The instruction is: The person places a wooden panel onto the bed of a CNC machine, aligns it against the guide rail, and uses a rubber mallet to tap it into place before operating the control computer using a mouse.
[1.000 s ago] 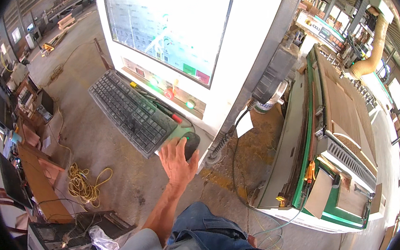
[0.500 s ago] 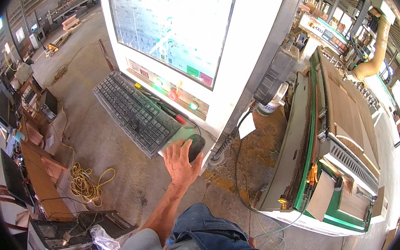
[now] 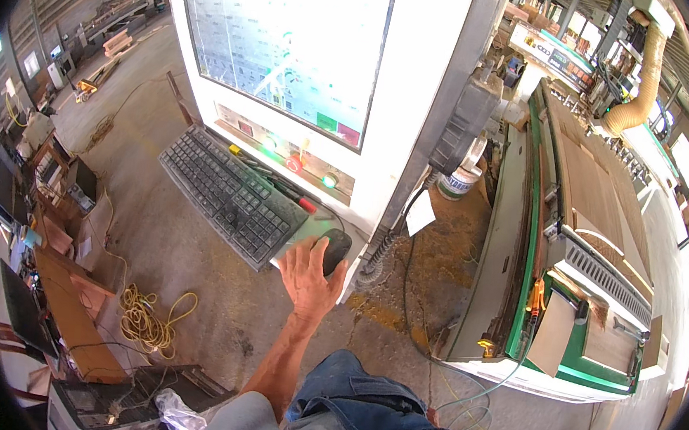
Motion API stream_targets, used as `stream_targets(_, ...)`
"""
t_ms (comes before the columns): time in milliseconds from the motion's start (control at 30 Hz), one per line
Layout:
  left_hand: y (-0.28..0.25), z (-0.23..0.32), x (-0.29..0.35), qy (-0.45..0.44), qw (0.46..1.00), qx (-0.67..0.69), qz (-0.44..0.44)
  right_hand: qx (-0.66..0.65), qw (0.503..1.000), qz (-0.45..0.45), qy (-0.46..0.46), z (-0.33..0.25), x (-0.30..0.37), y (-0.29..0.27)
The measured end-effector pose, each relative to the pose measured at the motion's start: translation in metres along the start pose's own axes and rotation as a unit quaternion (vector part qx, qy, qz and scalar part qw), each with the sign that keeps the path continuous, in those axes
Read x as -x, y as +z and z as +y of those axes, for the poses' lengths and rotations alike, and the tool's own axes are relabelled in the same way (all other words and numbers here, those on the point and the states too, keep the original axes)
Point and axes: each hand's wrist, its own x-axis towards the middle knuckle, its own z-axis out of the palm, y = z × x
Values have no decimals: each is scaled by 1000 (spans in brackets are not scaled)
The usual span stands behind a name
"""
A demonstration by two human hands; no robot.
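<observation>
My left hand point(image 3: 312, 284) reaches up from the lower edge and rests palm down on a black computer mouse point(image 3: 334, 249), its fingers curved over the mouse's left side and its thumb at the lower right. The mouse lies at the right end of a narrow shelf, beside a black keyboard point(image 3: 230, 196). Above them rises a white control cabinet with a lit screen point(image 3: 286, 44). A red button point(image 3: 294, 163) and a green-lit button point(image 3: 329, 181) sit below the screen. Pens and a red-tipped tool point(image 3: 306, 205) lie behind the keyboard. I cannot see my right hand.
At right stands a large machine bed point(image 3: 596, 181) carrying wooden boards, with a ribbed hose point(image 3: 638, 106) above. A white can point(image 3: 459, 181) stands beside the cabinet. Coiled yellow cable point(image 3: 154, 317) lies on the floor at left, near a wooden bench point(image 3: 74, 305). Thin hoses point(image 3: 476, 402) trail below the machine.
The view has shifted slightly, so the cabinet and keyboard sit a little further left. My left hand remains on the mouse, and the screen looks much the same.
</observation>
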Motion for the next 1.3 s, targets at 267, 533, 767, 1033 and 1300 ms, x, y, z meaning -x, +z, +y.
stream_targets(267,2,-3,0,7,1000,16,7,-16,1000,1,21,-13,-8,-1)
stream_targets(533,2,-3,1,12,1000,25,12,-26,999,-1,32,-25,-13,-3)
stream_targets(767,2,-3,1,15,999,30,17,-32,999,-3,38,-31,-16,-4)
stream_targets(1033,0,-1,1,9,999,28,15,-36,998,-6,43,-34,-18,-4)
stream_targets(1300,1,-2,1,16,999,21,20,-41,998,-5,47,-34,-18,-5)
